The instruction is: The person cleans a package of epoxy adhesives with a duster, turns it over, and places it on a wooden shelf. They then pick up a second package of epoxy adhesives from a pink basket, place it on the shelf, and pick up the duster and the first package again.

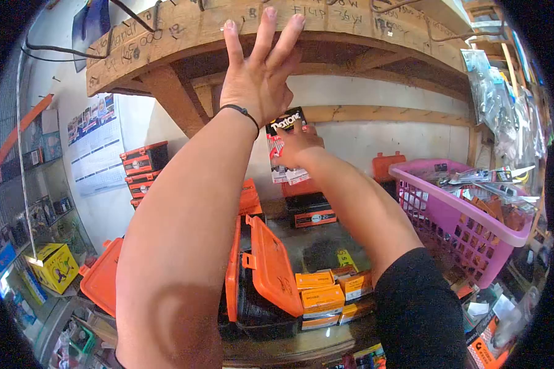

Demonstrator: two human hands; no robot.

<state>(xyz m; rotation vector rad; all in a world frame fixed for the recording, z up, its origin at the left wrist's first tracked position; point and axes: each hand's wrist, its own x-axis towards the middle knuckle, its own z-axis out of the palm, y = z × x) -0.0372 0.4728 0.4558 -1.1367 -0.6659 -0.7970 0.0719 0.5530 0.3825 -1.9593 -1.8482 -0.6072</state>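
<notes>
At between eight and nine o'clock, a yellow carton [54, 269] stands at the scene's edge; between nine and ten, a calendar [98, 147] hangs on the wall. At nine, black-and-orange toolboxes [143, 161] are stacked. At twelve, the left hand [258, 83] is spread wide, fingertips over the written-on face of a wooden beam [332, 31]; whether they press on it I cannot tell. Rough wood could scratch or splinter the fingers if they drag. At six, an orange lid [273, 267] stands tilted open. A DEXTONE packet [283, 123] sits towards twelve, below the left hand, with the right hand [303, 147] over its front, fingers bent; a firm pinch cannot be made out. A loose hold could let the packet slip towards the lid. Between five and six lie small orange cartons [322, 299]. Just past three, a heaped purple basket [461, 212] could spill if the right elbow knocks it.
</notes>
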